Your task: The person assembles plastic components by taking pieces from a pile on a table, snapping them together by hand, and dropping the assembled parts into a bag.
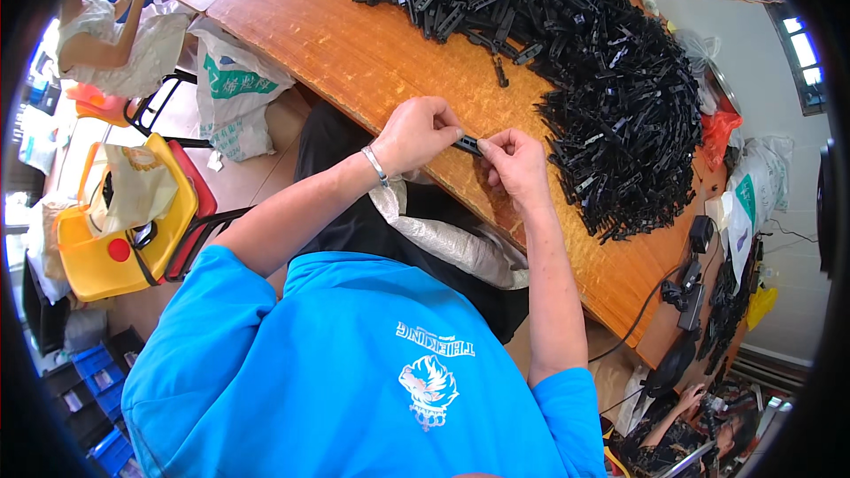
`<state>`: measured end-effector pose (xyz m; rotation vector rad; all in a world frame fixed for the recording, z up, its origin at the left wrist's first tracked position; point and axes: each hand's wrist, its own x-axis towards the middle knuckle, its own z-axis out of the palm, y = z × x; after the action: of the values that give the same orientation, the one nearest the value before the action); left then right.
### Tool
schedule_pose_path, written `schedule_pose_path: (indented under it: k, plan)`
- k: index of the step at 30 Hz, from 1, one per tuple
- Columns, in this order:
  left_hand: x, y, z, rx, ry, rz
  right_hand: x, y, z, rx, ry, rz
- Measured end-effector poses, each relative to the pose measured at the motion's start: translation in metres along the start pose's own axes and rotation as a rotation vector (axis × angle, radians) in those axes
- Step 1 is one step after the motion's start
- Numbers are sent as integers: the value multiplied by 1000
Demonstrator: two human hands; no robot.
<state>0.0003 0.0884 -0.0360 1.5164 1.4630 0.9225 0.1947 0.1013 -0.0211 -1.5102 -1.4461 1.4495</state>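
Note:
A small black plastic part, long and narrow with slots, is held between my two hands over the near edge of the wooden table. My left hand, with a silver bracelet at the wrist, pinches its left end between thumb and fingertips. At the other end, the thumb and fingers of my right hand close on it. Beyond my hands lies a large heap of similar black parts, and one loose part rests apart from it. An open white sack is at my lap, below the table edge.
The wooden table runs from upper left to lower right. Black adapters and cables are at its right end. A yellow chair and a white sack stand at left. One person sits at upper left, another at lower right.

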Motion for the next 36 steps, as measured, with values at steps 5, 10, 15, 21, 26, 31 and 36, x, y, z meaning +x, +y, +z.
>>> schedule_pose_path:
  k: [5, 10, 15, 21, 26, 31, 36]
  plan:
    - [-1, -1, 1, -31, 23, -2, 1, -1, 1, 1, -5, -3]
    - [-3, -1, 2, -3, 49, 12, 1, 1, 4, -2, 5, -27]
    - [-5, 0, 5, 52, 97, 72, 1, 4, 5, -45, 15, -47]
    - [-5, 2, 6, 179, 123, 85, 5, -2, 5, -231, 1, 15]
    - [-4, 3, 8, 308, 160, 138, 13, 11, -1, -444, 12, -92]
    - [-6, 2, 7, 295, 156, 117, 12, -3, 2, -390, -47, 39]
    - [-12, -2, 5, 238, 171, 146, 7, 6, 4, -456, 5, -100]
